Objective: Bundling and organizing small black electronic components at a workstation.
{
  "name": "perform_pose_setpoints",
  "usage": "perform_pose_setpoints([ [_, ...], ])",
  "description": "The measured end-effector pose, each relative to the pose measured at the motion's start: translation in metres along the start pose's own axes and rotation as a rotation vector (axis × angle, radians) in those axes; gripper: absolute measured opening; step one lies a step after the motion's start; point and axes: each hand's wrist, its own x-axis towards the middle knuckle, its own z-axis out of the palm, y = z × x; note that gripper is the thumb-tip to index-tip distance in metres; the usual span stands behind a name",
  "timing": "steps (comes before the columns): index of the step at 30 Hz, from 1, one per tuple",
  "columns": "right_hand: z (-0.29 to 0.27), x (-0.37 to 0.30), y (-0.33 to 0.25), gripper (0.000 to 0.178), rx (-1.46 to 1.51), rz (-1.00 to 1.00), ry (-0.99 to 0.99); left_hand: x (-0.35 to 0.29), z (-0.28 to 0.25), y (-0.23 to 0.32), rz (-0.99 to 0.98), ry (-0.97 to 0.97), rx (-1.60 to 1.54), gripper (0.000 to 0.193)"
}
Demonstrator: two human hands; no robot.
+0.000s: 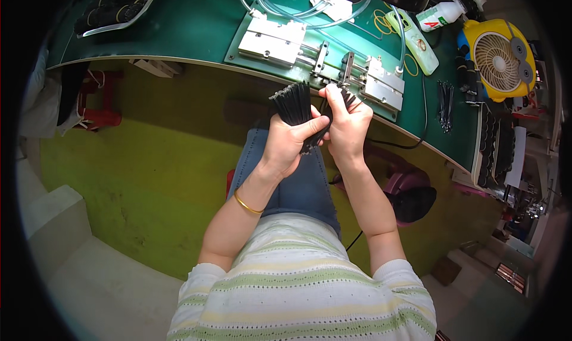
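My left hand (285, 143) is closed around a thick bundle of thin black wires (292, 104), whose ends fan out above the fingers. Close beside it, my right hand (348, 126) is closed too. Some of the black strands show between its thumb and fingers. Both hands are held over my lap, just in front of the bench edge. Behind them sits a clamping fixture with a silver left block (273, 40) and a silver right block (383, 86), joined by rods and small jaws in between.
The green bench (179, 25) carries a tray of dark bundles (119, 13) at the far left. To the right are a phone (415, 43), a white bottle (440, 16), a yellow fan (500, 61) and loose black wires (445, 106). Clear air hoses (280, 14) loop over the fixture.
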Motion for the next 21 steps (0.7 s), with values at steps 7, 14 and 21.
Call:
perform_pose_setpoints([
  [7, -0.005, -0.001, 0.004, 0.024, -0.046, -0.054, -0.038, -0.008, 0.000, 0.020, -0.130, -0.075, -0.178, 0.010],
  [14, -0.004, -0.007, -0.001, 0.021, -0.169, -0.168, -0.091, -0.012, -0.005, 0.014, -0.034, -0.092, -0.008, 0.016],
  [21, -0.004, -0.007, 0.002, 0.017, -0.097, -0.141, -0.117, -0.011, -0.002, 0.007, -0.032, -0.017, -0.105, 0.014],
])
